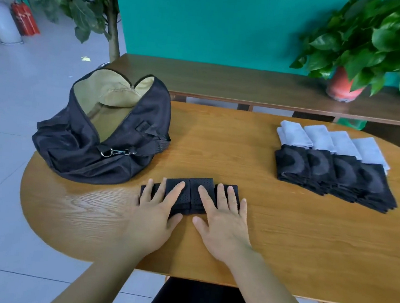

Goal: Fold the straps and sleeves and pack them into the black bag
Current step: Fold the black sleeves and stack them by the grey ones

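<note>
Spread flat with straight fingers, the left grip (155,218) and the right grip (220,225) are laid side by side at the near middle of the oval wooden worktop (242,160), with nothing clasped in either. At the worktop's left end the black bag (75,153) is set unzipped, its tan lining shown, and at the right four folded black-and-grey sleeves (291,163) are lined up in an overlapping row, well apart from it. Under both sets of fingers a folded black perforated strap (199,193) is pressed flat, near the bag.
</note>
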Available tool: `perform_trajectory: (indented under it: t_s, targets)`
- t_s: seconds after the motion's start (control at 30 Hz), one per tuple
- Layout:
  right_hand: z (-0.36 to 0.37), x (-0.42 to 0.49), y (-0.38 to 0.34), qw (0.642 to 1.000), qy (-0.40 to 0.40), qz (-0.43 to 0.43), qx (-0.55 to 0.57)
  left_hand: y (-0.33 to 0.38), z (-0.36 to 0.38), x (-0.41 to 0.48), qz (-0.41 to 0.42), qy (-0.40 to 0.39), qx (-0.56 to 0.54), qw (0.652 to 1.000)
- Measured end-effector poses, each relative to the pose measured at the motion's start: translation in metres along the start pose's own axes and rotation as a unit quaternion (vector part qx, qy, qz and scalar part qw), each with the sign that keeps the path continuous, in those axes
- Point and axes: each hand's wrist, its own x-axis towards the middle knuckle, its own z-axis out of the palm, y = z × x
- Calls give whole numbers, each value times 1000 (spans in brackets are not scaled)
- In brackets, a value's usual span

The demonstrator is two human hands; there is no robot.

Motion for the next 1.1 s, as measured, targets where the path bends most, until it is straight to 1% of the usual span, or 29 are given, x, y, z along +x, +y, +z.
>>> perform_trajectory:
  t_s: [0.3, 0.53, 0.93, 1.1]
  targets:
    - [-8, -30, 63, 996, 29, 77, 28, 76, 13, 13, 50, -21, -3, 999]
    - [-15, -47, 105, 991, 41, 127, 29, 126, 18, 27, 97, -44, 4, 994]
    - [-20, -72, 163, 979, 75, 191, 19, 195, 29, 41, 159, -70, -5, 985]
    - [-20, -79, 185, 973, 90, 212, 19, 219, 34, 45, 179, -68, -4, 981]
